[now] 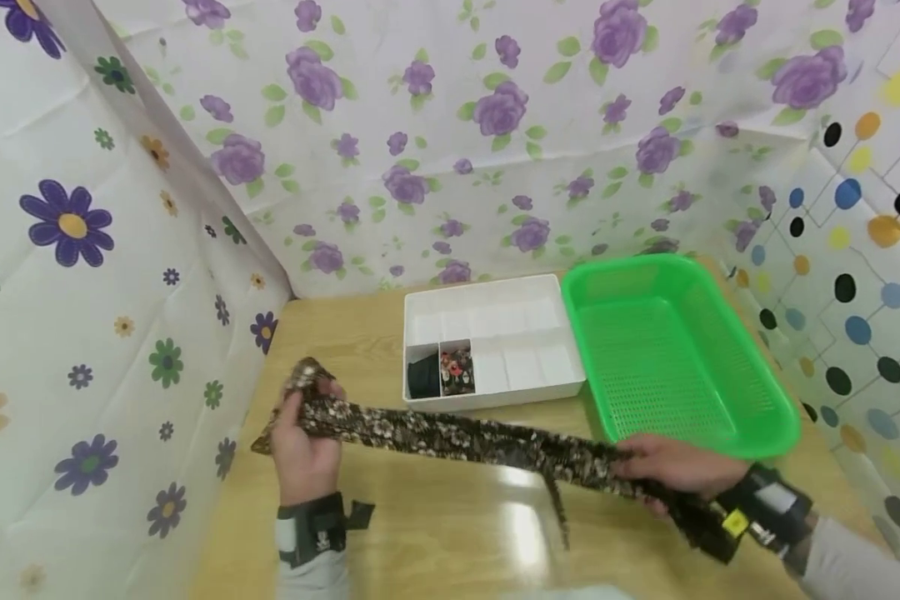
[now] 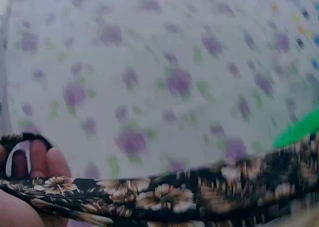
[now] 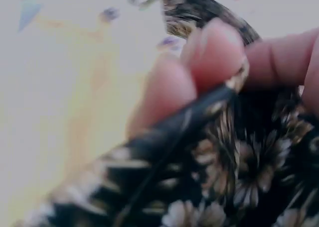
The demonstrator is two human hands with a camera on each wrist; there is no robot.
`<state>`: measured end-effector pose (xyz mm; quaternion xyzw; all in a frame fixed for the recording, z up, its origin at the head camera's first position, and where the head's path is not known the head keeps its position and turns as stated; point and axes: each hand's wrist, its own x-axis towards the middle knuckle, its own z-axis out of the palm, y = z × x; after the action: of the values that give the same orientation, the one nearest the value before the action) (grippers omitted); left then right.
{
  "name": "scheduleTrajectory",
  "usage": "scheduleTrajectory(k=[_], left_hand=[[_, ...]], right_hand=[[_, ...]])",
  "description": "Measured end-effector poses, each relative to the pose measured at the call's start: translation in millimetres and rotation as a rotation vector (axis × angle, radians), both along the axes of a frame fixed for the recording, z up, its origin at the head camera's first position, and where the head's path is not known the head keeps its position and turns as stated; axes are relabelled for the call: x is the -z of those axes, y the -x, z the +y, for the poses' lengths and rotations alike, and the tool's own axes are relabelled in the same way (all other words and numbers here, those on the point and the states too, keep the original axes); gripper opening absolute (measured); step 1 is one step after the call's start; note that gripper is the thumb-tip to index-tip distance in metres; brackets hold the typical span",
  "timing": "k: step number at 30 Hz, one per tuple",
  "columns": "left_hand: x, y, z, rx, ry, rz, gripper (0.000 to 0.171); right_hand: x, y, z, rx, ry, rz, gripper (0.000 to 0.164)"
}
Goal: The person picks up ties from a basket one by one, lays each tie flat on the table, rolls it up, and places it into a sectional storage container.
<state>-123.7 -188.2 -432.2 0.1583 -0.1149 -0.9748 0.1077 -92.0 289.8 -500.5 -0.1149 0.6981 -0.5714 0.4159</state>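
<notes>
A long, narrow band of dark floral cloth is stretched across the front of the table, held off its surface. My left hand grips its left end, and some cloth bunches above and beside the fingers. At the other end, my right hand holds the cloth between fingers and thumb, with more fabric trailing below toward the wrist. A thin strip hangs down from the band's middle right. In the right wrist view, fingertips pinch the edge of the floral fabric; the left wrist view shows the taut cloth running rightward.
Behind the cloth stands a white divided box. Its front-left compartments hold a dark folded cloth and a patterned cloth. To its right sits a green plastic basket. Flowered sheets enclose the wooden table.
</notes>
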Motion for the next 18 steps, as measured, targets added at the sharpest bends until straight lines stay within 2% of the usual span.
scheduleTrajectory(k=[2, 4, 5, 6, 8, 10, 12, 15, 16, 18], left_hand=[[23.8, 6.8, 0.9, 0.041, 0.026, -0.079, 0.023], [46.5, 17.2, 4.7, 0.100, 0.035, -0.133, 0.020], [56.8, 21.9, 6.0, 0.118, 0.033, -0.158, 0.018], [66.2, 25.2, 6.5, 0.123, 0.025, -0.177, 0.015], [81.0, 27.4, 6.6, 0.103, 0.029, -0.207, 0.010], [91.0, 25.5, 4.4, 0.076, 0.036, -0.215, 0.011], [96.7, 21.8, 1.5, 0.061, 0.013, -0.205, 0.013], [102.4, 15.1, -3.5, 0.062, -0.019, -0.182, 0.013], [104.1, 12.8, -5.7, 0.066, -0.034, -0.171, 0.013], [109.6, 8.2, -13.2, 0.076, -0.055, -0.132, 0.014]], right_hand=[[22.6, -8.1, -16.0, 0.060, -0.106, 0.122, 0.039], [36.4, -14.5, -32.6, 0.127, -0.282, 0.321, 0.026], [40.4, -17.5, -40.5, 0.141, -0.375, 0.448, 0.019], [41.2, -21.6, -48.3, 0.162, -0.469, 0.553, 0.014], [40.7, -32.4, -65.1, 0.225, -0.627, 0.700, 0.007], [42.2, -42.0, -83.8, 0.244, -0.725, 0.828, 0.014], [50.0, -46.1, -102.6, 0.264, -0.776, 0.887, 0.027], [73.1, -44.4, -120.9, 0.254, -0.829, 0.907, 0.040], [80.8, -43.5, -122.6, 0.248, -0.843, 0.898, 0.039], [93.5, -44.5, -119.5, 0.239, -0.867, 0.866, 0.025]])
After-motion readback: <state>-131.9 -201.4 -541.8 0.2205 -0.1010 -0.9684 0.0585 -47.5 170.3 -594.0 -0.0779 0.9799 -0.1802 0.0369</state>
